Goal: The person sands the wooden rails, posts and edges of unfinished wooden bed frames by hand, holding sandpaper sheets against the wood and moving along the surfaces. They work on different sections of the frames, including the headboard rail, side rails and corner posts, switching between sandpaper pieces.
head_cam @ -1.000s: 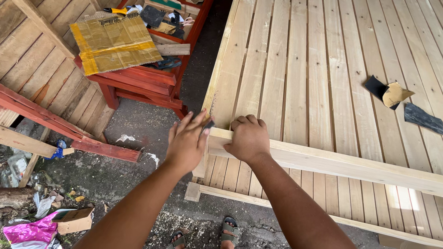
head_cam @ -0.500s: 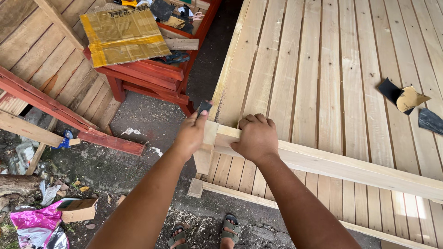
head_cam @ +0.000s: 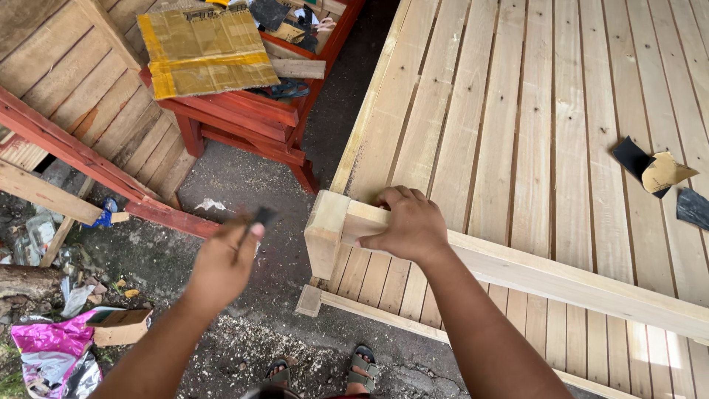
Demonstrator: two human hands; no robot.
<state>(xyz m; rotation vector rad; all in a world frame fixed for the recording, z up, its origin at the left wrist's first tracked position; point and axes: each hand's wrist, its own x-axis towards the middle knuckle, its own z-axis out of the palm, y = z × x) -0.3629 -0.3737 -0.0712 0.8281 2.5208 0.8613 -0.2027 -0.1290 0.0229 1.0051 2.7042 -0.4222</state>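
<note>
- The slatted wooden panel [head_cam: 517, 111], pale and unfinished, is the biggest thing in view; it runs away from the right hand's grip and carries everything that hand touches.
- A long pale wooden rail [head_cam: 561, 277] lies across the panel's slats, and its blocky end [head_cam: 327, 233] juts just past the panel's edge, right beside the right grip.
- The red wooden bench [head_cam: 251, 122] stands well apart, beyond the left grip, with a flattened piece of yellow-brown cardboard [head_cam: 207, 48] and loose odds and ends lying on it.
- The right hand [head_cam: 406, 225] is clamped over the rail near its end, fingers curled over the far side, pressing it down on the slats.
- The left hand [head_cam: 221, 262] is raised off the wood, apart from the rail's end and over the ground; it is blurred, with fingers closed in a narrow pinch.
- In that pinch sits a small dark scrap [head_cam: 262, 216], thin and flat like the sandpaper pieces [head_cam: 657, 171] lying on the panel well away from both grips.
- The step in hand looks like smoothing the rail's end: one hand steadies the wood while the other carries the abrasive scrap.
- The next move would seem to call for setting the scrap flat against the end block, just beside the right grip, while that grip stays firm so the rail does not slide.
</note>
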